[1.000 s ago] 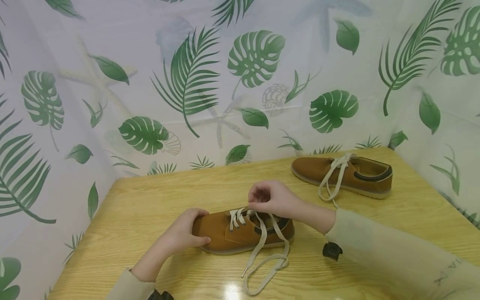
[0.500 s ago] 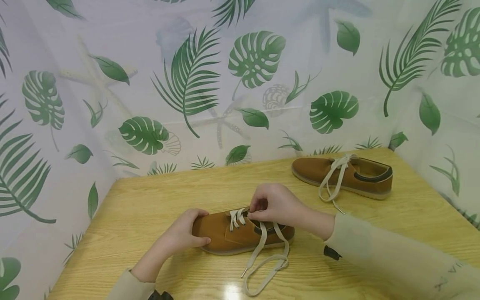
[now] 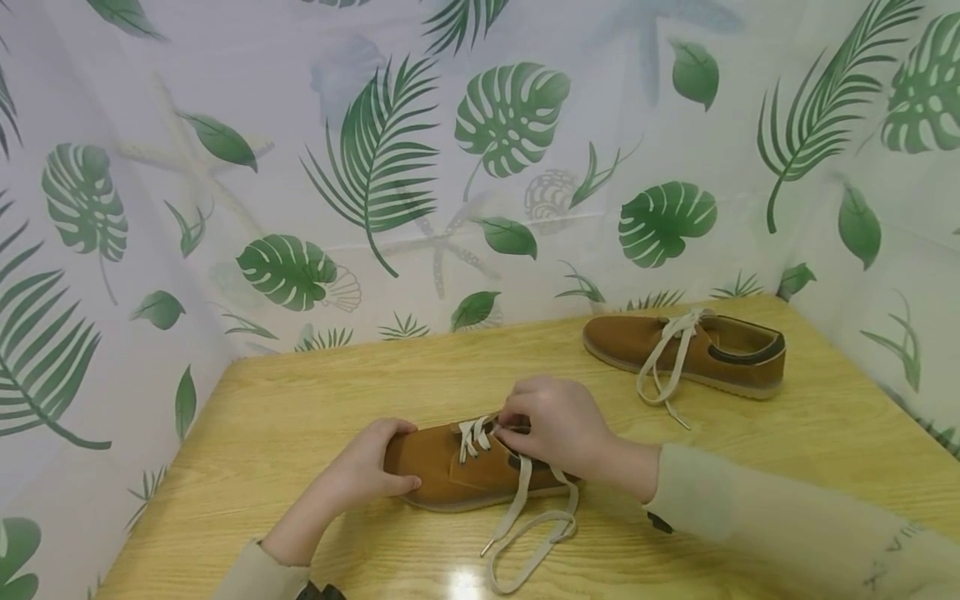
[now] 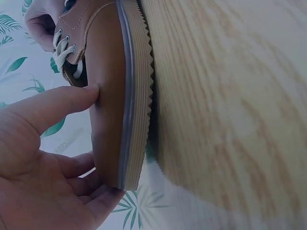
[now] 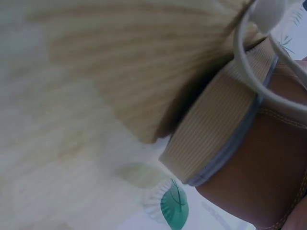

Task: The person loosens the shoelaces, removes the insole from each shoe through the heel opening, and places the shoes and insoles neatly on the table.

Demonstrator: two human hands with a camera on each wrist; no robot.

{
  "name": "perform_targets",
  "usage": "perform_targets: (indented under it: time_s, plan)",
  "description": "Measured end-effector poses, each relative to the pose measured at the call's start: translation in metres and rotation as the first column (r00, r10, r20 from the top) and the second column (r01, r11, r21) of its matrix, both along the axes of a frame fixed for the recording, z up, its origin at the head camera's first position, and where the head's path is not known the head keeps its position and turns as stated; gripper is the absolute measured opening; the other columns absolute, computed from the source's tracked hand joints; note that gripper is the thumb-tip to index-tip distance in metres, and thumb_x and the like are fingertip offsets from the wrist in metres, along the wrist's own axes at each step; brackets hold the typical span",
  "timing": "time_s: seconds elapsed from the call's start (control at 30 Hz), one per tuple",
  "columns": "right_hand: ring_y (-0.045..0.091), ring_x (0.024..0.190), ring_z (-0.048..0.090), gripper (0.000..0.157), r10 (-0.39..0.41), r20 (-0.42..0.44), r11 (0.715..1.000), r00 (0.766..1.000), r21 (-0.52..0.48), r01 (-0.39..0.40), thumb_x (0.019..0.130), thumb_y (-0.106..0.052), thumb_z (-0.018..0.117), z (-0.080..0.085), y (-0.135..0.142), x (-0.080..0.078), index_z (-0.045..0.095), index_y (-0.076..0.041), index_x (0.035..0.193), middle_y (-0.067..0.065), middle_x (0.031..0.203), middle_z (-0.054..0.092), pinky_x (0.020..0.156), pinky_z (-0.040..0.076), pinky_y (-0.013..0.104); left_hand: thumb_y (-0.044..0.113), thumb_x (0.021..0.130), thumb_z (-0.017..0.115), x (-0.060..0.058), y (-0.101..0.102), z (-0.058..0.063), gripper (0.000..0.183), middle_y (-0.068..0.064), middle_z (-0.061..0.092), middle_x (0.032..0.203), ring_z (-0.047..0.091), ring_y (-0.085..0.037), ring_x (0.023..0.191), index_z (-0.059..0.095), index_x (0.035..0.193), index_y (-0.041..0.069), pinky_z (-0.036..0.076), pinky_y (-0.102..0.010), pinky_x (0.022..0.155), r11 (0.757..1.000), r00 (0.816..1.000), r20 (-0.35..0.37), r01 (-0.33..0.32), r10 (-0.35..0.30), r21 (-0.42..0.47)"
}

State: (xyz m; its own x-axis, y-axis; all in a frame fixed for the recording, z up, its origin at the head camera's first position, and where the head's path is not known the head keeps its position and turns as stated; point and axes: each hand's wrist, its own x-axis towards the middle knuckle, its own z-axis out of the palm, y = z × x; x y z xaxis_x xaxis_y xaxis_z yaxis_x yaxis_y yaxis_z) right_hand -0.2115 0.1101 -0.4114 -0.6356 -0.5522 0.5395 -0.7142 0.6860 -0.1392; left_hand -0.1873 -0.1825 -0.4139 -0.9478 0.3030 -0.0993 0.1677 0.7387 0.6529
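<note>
A brown lace-up shoe (image 3: 442,467) lies on the wooden table with its toe to the left. My left hand (image 3: 367,467) grips the toe, thumb on the near side; the left wrist view shows that thumb pressing the shoe's upper (image 4: 111,76) above the ridged sole. At the top of the lacing, my right hand (image 3: 562,425) pinches the cream shoelace (image 3: 521,492) between thumb and forefinger; the exact pinch point is small and partly hidden. Loose lace hangs over the near side and loops on the table. The right wrist view shows the heel end (image 5: 259,163) and a lace strand.
A second brown shoe (image 3: 738,367), its lace hanging over its side, stands at the back right of the wooden table (image 3: 300,400). Leaf-printed cloth (image 3: 420,167) rises behind the table and along both sides.
My right hand has come slightly lower and turned over the shoe's opening, fingertips staying near the top of the lacing. My left hand keeps its grip on the toe.
</note>
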Motion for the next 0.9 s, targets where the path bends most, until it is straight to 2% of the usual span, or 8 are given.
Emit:
perform_targets:
  time_s: [0.07,0.17,0.37,0.5,0.7,0.83,0.9]
  plan:
    - [0.002,0.068,0.065,0.013,-0.008,0.035,1.000,0.999,-0.017,0.008,0.081,-0.022,0.092,0.000,0.000,0.000,0.080,-0.023,0.078,-0.011,0.077,0.070,0.058,0.050,0.015,0.009,0.082,0.091,0.000,0.000,0.000,0.068,-0.019,0.061,0.141,0.060,-0.038,0.128,0.059,0.141,-0.001,0.051,-0.058,0.111,1.000,1.000,-0.001,0.001,-0.001,0.001]
    - [0.001,0.068,0.062,0.012,0.004,0.134,0.998,0.991,-0.069,0.005,0.083,-0.017,0.089,0.002,0.001,-0.001,0.078,-0.022,0.080,-0.010,0.078,0.070,0.060,0.050,0.016,0.009,0.083,0.091,0.000,0.001,0.000,0.068,-0.019,0.061,0.142,0.060,-0.038,0.129,0.058,0.142,-0.001,0.050,-0.059,0.111,1.000,1.000,-0.004,0.003,-0.003,-0.001]
    - [0.001,0.070,0.055,0.013,0.072,0.331,0.982,0.941,-0.191,-0.008,0.083,-0.008,0.077,0.003,0.003,-0.003,0.072,-0.020,0.081,-0.009,0.080,0.067,0.065,0.050,0.018,0.008,0.082,0.091,0.001,0.002,0.001,0.068,-0.020,0.062,0.140,0.060,-0.039,0.128,0.059,0.141,-0.002,0.050,-0.059,0.111,1.000,1.000,-0.010,0.004,-0.004,-0.002]
    - [0.004,0.070,0.052,0.013,0.138,0.442,0.960,0.886,-0.281,-0.010,0.083,-0.005,0.072,0.005,0.005,-0.007,0.070,-0.018,0.081,-0.007,0.080,0.065,0.065,0.047,0.020,0.008,0.082,0.091,0.002,0.003,0.001,0.068,-0.021,0.061,0.141,0.060,-0.039,0.128,0.059,0.141,-0.003,0.050,-0.059,0.111,1.000,1.000,-0.011,0.005,-0.005,0.003]
    - [0.010,0.069,0.050,0.013,0.255,0.572,0.916,0.780,-0.400,-0.006,0.086,0.001,0.066,0.008,0.007,-0.014,0.069,-0.012,0.083,-0.002,0.078,0.062,0.063,0.042,0.022,0.008,0.082,0.091,0.002,0.003,0.002,0.068,-0.021,0.061,0.141,0.060,-0.040,0.129,0.058,0.141,-0.003,0.050,-0.059,0.112,1.000,1.000,-0.014,0.005,-0.005,0.003]
    - [0.013,0.076,0.052,0.011,0.275,0.619,0.911,0.735,-0.412,0.006,0.089,0.001,0.065,0.009,0.007,-0.016,0.067,-0.008,0.084,0.000,0.081,0.061,0.069,0.045,0.025,0.009,0.083,0.091,0.002,0.002,0.001,0.068,-0.021,0.061,0.142,0.059,-0.040,0.130,0.058,0.142,-0.003,0.049,-0.059,0.113,1.000,1.000,-0.014,0.009,-0.009,-0.002]
    - [0.014,0.076,0.051,0.009,0.270,0.635,0.918,0.724,-0.397,0.006,0.090,0.000,0.064,0.010,0.006,-0.016,0.066,-0.007,0.085,0.000,0.082,0.061,0.071,0.045,0.025,0.009,0.083,0.091,0.002,0.001,0.000,0.068,-0.021,0.061,0.141,0.059,-0.040,0.130,0.058,0.141,-0.003,0.049,-0.060,0.113,1.000,1.000,-0.015,0.010,-0.010,-0.002]
